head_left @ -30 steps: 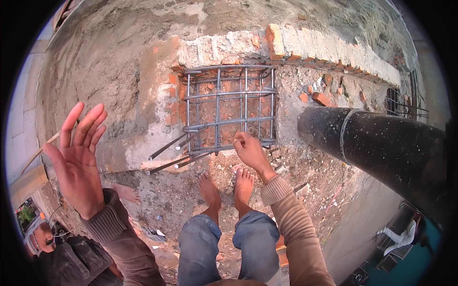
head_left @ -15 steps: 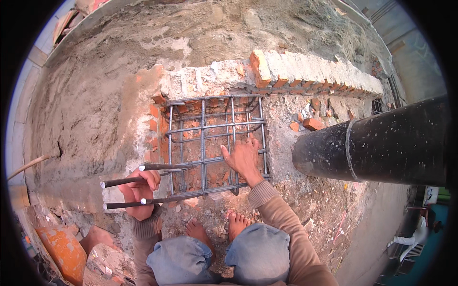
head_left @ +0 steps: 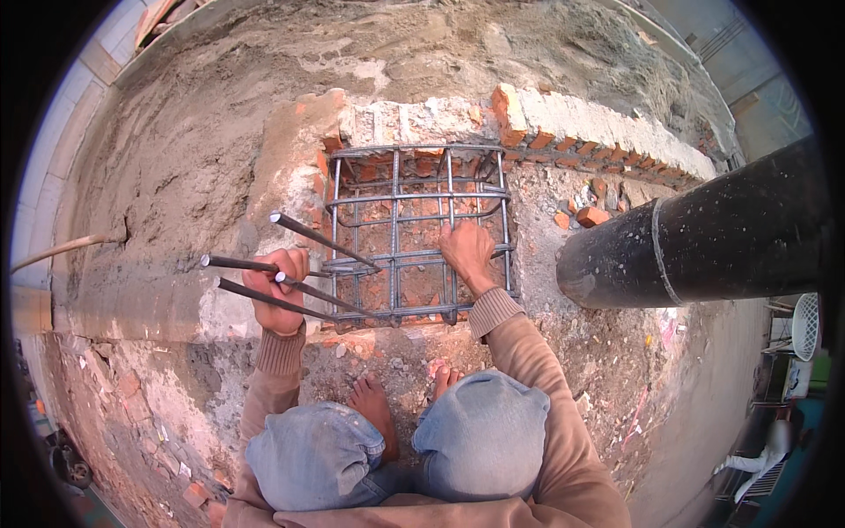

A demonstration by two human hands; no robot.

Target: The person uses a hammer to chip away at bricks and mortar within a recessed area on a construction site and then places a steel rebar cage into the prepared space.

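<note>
A steel rebar cage (head_left: 396, 211) of crossed bars and ties sits in a brick-edged recess ahead of my feet. Several dark rod ends (head_left: 326, 239) stick out from its left side, spread apart. My left hand (head_left: 280, 286) is closed around one of these rods, with another passing in front of its wrist side. My right hand (head_left: 469, 255) has its fingers curled round a bar near the cage's right side; the fingertips are hidden behind the knuckles.
A low broken brick wall (head_left: 607, 132) runs behind the cage to the right. A thick black pipe (head_left: 704, 233) slants in from the right edge. Loose brick pieces (head_left: 591, 216) lie beside it. Rough grey mortar (head_left: 194, 167) spreads left, near a wooden handle (head_left: 66, 251).
My right hand has gone from spread fingers to a closed grip on the bar. My left hand has tightened round a rod. The rods now point up at a different slant; my view has shifted.
</note>
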